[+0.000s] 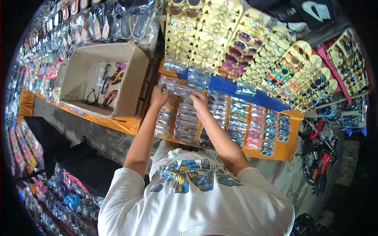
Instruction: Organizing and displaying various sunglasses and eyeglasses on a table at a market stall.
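Note:
Between my hands a clear plastic packet (179,89) is stretched over the near row of wrapped glasses; what is inside is hard to make out. My left hand (159,96) pinches its left end, and my right hand (198,101) holds the right end. Below lie columns of plastic-wrapped eyeglasses (186,124) on an orange cloth (291,147). Just beyond my hands, bare eyeglasses and sunglasses (232,56) stand on pale yellow display boards. Left of my left hand is an open cardboard box (130,85) with a few loose glasses (106,78) and some clear plastic in it.
Wrapped sandals (100,25) hang at the upper left. A blue cloth strip (221,85) runs along the foot of the boards. More wrapped goods (71,200) and black cloth (85,165) are at the lower left. A red motorcycle (320,165) stands at the right.

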{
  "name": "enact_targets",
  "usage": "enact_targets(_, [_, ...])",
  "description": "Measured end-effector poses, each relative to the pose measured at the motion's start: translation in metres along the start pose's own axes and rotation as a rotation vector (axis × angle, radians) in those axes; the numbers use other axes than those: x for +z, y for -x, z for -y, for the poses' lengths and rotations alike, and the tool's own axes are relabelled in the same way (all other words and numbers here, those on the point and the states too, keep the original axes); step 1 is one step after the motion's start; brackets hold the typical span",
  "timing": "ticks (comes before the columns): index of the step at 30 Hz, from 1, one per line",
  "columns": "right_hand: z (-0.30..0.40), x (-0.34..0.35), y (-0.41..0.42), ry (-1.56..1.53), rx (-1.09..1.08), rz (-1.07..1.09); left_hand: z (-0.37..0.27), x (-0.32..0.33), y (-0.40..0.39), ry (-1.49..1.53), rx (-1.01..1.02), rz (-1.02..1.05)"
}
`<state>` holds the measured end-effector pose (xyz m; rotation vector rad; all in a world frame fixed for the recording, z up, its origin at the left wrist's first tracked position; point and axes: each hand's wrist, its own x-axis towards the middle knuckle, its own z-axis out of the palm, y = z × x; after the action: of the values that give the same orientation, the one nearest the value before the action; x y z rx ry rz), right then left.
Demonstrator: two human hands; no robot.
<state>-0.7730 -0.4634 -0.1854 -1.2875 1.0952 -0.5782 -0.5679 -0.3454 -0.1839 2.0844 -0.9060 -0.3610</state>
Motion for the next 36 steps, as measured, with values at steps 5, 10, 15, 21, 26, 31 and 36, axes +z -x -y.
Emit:
enact_targets(5, [0.022, 0.076, -0.071, 0.115, 0.101, -0.065, 0.049, -0.007, -0.077, -0.052, -0.059, 0.057])
enact_targets(10, [-0.018, 0.081, -0.16, 0.265, -0.029, -0.107, 0.055, 0.021, -0.124, 0.039, -0.068, -0.001])
enact_targets(15, [0.008, 0.121, -0.143, 0.188, 0.059, -0.091, 0.079, 0.019, -0.132, 0.076, -0.216, 0.049])
enact_targets(21, [-0.012, 0.11, -0.159, 0.266, 0.024, -0.264, 0.058, 0.032, -0.132, 0.131, -0.155, -0.003])
enact_targets(26, [0.002, 0.136, -0.145, 0.515, 0.001, -0.283, 0.068, 0.02, -0.128, 0.09, -0.212, -0.028])
enact_targets(31, [-0.015, 0.121, -0.152, 0.707, -0.064, -0.317, 0.05, 0.016, -0.128, 0.114, -0.322, 0.132])
enact_targets(36, [-0.034, 0.11, -0.157, 0.638, -0.195, -0.338, 0.053, 0.017, -0.125, 0.147, -0.223, 0.038])
